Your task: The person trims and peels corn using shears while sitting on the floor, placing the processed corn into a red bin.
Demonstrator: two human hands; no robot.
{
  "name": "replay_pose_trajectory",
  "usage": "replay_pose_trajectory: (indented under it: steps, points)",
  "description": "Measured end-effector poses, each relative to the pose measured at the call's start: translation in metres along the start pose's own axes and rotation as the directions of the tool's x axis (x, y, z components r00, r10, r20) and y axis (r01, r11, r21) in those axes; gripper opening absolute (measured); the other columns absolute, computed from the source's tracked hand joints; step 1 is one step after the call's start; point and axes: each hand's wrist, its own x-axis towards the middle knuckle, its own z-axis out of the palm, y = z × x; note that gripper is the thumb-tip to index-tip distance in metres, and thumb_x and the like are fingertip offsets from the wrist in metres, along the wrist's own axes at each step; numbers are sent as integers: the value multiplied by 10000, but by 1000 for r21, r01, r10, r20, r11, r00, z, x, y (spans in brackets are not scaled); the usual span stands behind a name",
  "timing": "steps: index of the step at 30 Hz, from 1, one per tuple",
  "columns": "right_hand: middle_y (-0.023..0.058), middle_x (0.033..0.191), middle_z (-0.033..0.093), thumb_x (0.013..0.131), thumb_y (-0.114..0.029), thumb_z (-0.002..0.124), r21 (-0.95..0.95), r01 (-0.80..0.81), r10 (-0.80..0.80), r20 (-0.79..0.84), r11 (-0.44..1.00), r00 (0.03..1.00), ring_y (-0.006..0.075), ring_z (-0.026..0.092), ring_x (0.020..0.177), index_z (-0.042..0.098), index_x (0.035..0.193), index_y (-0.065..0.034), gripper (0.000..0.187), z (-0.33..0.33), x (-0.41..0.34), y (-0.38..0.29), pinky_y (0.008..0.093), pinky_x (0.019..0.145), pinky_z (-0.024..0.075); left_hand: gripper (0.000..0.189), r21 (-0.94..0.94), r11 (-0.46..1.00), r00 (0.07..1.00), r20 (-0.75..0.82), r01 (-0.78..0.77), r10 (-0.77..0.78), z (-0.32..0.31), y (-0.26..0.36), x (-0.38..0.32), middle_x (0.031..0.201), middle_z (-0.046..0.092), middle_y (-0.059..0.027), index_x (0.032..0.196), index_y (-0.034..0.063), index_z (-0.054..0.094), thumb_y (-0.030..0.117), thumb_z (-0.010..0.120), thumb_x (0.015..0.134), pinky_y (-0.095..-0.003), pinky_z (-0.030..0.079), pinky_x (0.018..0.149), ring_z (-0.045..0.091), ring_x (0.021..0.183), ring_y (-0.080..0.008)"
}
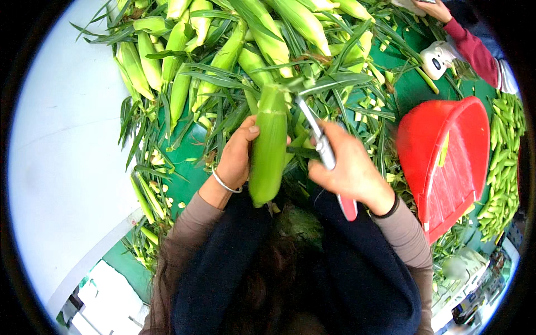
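Observation:
My left hand [238,150] grips an ear of corn [269,155] in its green husk, fingers wrapped behind it. The stalk end points away from me and the other end hangs over my lap. A metal cutting tool [324,150] with a red handle end is in my right hand [345,163], just right of the ear. Its blurred far end lies near the stalk end, beside loose leaves; whether it touches the ear I cannot tell. Beyond both hands lies a heap of unhusked corn ears [217,63], tangled with long green leaves [335,81].
A red plastic scoop-shaped container [412,130] stands at right, with a long pile of green pieces [500,167] beyond it. Cut scraps [155,197] litter the green floor [184,150]. A white panel [71,125] borders the left. Another person's sleeve [471,50] appears upper right, near a white bag [437,58].

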Motion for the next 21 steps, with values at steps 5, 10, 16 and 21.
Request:
replay_pose_trajectory:
  steps: [5, 10, 16, 21]
  points:
    - [222, 837, 570, 651, -117, 605, 91, 88, -81, -74, 992, 994, 394, 570, 766, 497, 1046, 51, 443, 11, 14, 3, 427, 693, 470, 437, -126, 977, 982, -60, 170, -178, 25, -3, -3, 972, 607, -129, 1201, 34, 460, 314, 313, 899, -332, 509, 724, 614, 814, -215]
    - [107, 650, 563, 693, -159, 650, 289, -18, 78, -200, 957, 977, 167, 540, 567, 544, 1006, -5, 365, 8, 24, 7, 326, 548, 453, 604, -84, 959, 937, 253, 272, -243, 13, -14, -10, 829, 632, -140, 1167, 12, 489, 539, 318, 929, -308, 507, 693, 618, 734, -206]
    - [46, 904, 581, 749, -196, 744, 676, -22, 94, -71, 737, 993, 106, 561, 765, 507, 1047, 1, 429, 2, 17, 13, 243, 695, 469, 490, -362, 932, 985, -154, 19, -80, 15, -3, 8, 939, 615, -100, 1063, 40, 516, 492, 374, 936, -309, 502, 692, 598, 809, -182]
    - [62, 968, 563, 662, -249, 813, 446, -63, 57, 27, 893, 998, 124, 516, 913, 476, 1134, 14, 637, 24, 14, 26, 269, 820, 432, 401, -284, 936, 953, -277, -206, 126, 49, 24, 45, 911, 611, -100, 1015, 10, 540, 384, 412, 950, -311, 492, 751, 595, 808, -179]
